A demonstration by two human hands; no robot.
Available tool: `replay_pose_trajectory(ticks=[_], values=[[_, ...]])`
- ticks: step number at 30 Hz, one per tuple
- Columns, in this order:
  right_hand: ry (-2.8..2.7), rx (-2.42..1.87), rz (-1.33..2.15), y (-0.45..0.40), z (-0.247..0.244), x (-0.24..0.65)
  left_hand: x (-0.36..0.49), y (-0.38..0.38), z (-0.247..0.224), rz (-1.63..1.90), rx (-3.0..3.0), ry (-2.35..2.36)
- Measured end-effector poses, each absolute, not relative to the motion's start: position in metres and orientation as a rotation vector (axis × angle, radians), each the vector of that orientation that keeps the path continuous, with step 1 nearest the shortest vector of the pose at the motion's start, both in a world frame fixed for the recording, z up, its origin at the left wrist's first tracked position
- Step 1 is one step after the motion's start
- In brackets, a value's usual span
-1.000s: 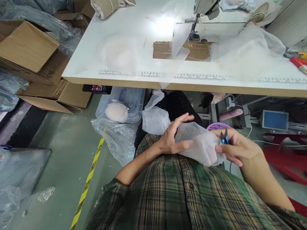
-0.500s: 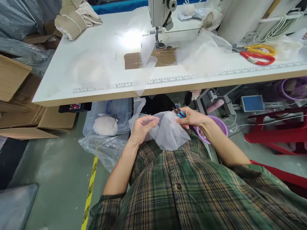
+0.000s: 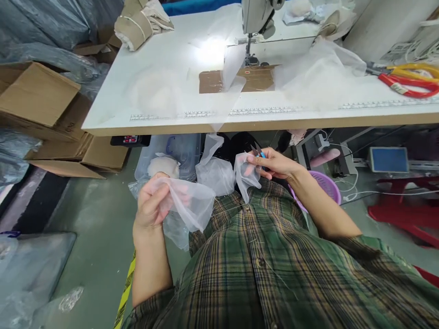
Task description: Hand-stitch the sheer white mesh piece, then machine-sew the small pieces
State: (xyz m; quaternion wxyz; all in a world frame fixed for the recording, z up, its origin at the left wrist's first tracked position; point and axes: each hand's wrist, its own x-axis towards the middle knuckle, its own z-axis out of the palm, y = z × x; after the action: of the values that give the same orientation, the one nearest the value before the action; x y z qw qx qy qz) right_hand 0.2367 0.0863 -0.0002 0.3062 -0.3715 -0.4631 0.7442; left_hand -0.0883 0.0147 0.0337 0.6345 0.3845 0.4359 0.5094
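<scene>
My left hand [image 3: 152, 201] is closed on a piece of sheer white fabric [image 3: 194, 203] that spreads to the right over my lap. My right hand [image 3: 274, 163] grips small blue thread snips [image 3: 258, 151], blades pointing up and left, and also pinches another piece of sheer fabric [image 3: 245, 176]. A thin thread runs between the two pieces. More bunched white fabric [image 3: 216, 176] lies on my lap between my hands, joined to a strip [image 3: 217, 114] hanging over the table edge from the sewing machine [image 3: 252, 27].
On the white table [image 3: 113, 107] are sheer fabric piles and large scissors [image 3: 408, 82] with red and yellow handles. Below it stand a clear plastic bin [image 3: 144, 157] and a purple basket [image 3: 325, 185]. Cardboard boxes [image 3: 44, 91] lie at the left, a red stool [image 3: 401, 217] at the right.
My left hand has moved left and toward me, drawing a piece of sheer fabric away from the right hand. The view has shifted, so the table appears further right.
</scene>
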Motion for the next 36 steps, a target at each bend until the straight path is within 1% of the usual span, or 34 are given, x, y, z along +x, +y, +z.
replay_pose_trajectory(ticks=[6,13,18,22,24,27,29,31,33,36], values=[[-1.262,-0.989,2.019,0.095,0.012,0.213,-0.093,0.004,0.031,1.163,0.869,1.098],[-0.952,-1.115,1.817,0.088,0.018,0.26,-0.077,0.022,0.012,1.038,0.876,1.007],[-0.775,-1.126,1.609,0.072,0.013,0.299,-0.043,0.048,0.01,0.821,0.938,0.771],[-0.713,-1.144,1.59,0.06,0.0,0.313,-0.016,0.078,0.004,0.62,0.997,0.648],[-0.709,-1.168,1.587,0.057,-0.007,0.315,-0.011,0.093,-0.006,0.569,1.127,0.764],[-0.747,-1.202,1.561,0.055,-0.017,0.313,-0.015,0.106,-0.026,0.532,1.42,1.141],[-0.778,-1.219,1.556,0.055,-0.022,0.308,-0.021,0.107,-0.038,0.54,1.57,1.378],[-0.791,-1.225,1.574,0.057,-0.027,0.302,-0.025,0.101,-0.043,0.578,1.613,1.516],[-0.793,-1.218,1.598,0.061,-0.029,0.297,-0.022,0.091,-0.04,0.637,1.583,1.532],[-0.793,-1.177,1.621,0.068,-0.029,0.292,-0.005,0.075,-0.023,0.614,1.511,1.248]])
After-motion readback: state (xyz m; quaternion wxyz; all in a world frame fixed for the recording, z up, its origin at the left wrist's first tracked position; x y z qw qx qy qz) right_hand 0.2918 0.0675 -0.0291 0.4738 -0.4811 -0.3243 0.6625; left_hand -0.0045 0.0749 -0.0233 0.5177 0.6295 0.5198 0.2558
